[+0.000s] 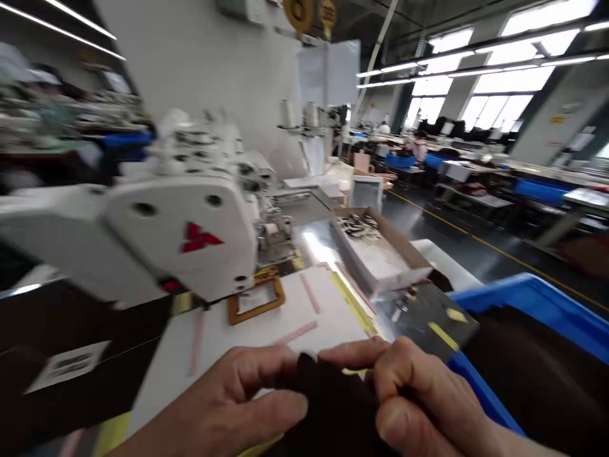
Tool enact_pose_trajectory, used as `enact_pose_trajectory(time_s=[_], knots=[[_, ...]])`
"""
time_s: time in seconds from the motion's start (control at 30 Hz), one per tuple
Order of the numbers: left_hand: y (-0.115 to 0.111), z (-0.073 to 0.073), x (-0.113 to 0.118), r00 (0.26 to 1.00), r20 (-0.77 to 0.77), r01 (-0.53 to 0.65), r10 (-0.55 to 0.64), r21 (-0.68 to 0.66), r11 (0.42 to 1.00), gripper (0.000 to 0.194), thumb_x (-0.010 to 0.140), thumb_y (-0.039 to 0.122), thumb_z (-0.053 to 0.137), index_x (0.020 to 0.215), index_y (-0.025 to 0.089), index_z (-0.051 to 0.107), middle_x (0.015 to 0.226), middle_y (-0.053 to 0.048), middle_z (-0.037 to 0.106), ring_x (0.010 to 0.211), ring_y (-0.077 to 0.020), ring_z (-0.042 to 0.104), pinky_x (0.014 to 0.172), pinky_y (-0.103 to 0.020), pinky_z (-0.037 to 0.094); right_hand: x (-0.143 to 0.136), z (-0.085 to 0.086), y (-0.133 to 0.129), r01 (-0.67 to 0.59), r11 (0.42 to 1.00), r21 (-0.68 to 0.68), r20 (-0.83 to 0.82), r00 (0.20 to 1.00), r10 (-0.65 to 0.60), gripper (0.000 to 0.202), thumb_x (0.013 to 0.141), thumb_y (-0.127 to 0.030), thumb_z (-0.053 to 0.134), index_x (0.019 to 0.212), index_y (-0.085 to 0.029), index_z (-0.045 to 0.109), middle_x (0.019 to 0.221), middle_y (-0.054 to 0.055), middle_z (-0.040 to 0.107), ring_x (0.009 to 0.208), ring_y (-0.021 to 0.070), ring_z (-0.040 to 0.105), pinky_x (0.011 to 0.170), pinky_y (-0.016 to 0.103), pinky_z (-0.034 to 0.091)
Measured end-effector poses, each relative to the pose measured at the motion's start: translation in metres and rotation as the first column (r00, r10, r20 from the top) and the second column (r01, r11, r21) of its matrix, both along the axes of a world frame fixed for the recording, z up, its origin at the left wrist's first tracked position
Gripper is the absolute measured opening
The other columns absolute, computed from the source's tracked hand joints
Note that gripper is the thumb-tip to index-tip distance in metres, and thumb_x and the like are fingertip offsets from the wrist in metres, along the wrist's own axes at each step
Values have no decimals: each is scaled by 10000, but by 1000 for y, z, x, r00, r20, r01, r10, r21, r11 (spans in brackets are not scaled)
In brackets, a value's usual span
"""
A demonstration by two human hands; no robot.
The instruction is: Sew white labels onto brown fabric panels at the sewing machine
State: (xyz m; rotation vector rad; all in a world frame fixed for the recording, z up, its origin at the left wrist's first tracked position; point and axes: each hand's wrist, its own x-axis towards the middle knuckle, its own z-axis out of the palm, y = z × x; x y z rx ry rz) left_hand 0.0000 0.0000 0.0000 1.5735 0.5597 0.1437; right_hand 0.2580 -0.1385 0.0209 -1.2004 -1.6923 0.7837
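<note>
A piece of dark brown fabric (333,406) hangs between my two hands at the bottom middle. My left hand (252,393) pinches its left side, thumb in front and fingers behind. On the right edge, my right hand (419,387) grips the cloth between thumb and bent fingers. Beyond the hands lies a white work sheet (295,317) with pink and yellow tape strips. At its far end a brown rectangular frame (257,301) lies below the head of a white sewing machine (185,235) with a red emblem. The lower part of the fabric runs out of view.
A cardboard box (385,254) holding several small black-and-white pieces stands behind the sheet. To the right, a blue bin (528,285) contains dark fabric. Dark cloth with a white label (69,365) lies at left. Thread cones (288,115) stand at the back.
</note>
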Motion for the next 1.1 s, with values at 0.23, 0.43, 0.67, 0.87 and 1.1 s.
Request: enact_pose_trajectory(time_s=[0.23, 0.43, 0.67, 0.87, 1.1], knots=[[-3, 8, -34, 931, -112, -356, 348, -62, 932, 409, 935, 557, 714, 897, 183, 553, 785, 42, 499, 701, -112, 410, 625, -215, 354, -30, -54, 61, -327, 795, -511, -563, 826, -22, 492, 931, -682, 667, 1201, -271, 643, 1052, 79, 743, 897, 255, 731, 765, 361, 611], [14, -5, -47, 868, -192, -494, 459, -226, 840, 387, 853, 445, 808, 926, 209, 510, 819, 49, 576, 686, -104, 487, 632, -215, 415, -34, -63, 108, -304, 666, -682, -430, 902, -29, 444, 869, -582, 790, 881, -153, 677, 680, -9, 610, 522, 92, 534, 490, 205, 411], [35, -13, -52, 832, -246, -535, 497, -124, 835, 313, 891, 471, 745, 1026, 207, 644, 991, -17, 694, 938, -225, 670, 820, -309, 530, -26, -61, 140, -186, 771, -610, -11, 974, 226, 413, 951, -600, 674, 983, -189, 695, 836, 1, 645, 588, 116, 559, 477, 234, 381], [39, -17, -52, 797, -245, -600, 552, -220, 769, 397, 857, 528, 794, 994, 204, 610, 895, 2, 653, 821, -184, 637, 740, -273, 514, -31, -60, 141, -37, 858, -512, 337, 910, 240, 239, 959, -380, 649, 798, -205, 643, 708, -23, 606, 653, 127, 502, 564, 261, 343], [47, -39, -71, 743, -398, -525, 538, 151, 837, 477, 877, 681, 632, 869, 221, 506, 688, 47, 499, 500, -131, 477, 440, -234, 364, -24, -73, 158, -97, 743, -662, -3, 992, 127, 119, 952, -308, 567, 888, -211, 544, 719, -67, 558, 475, 97, 588, 430, 217, 376]])
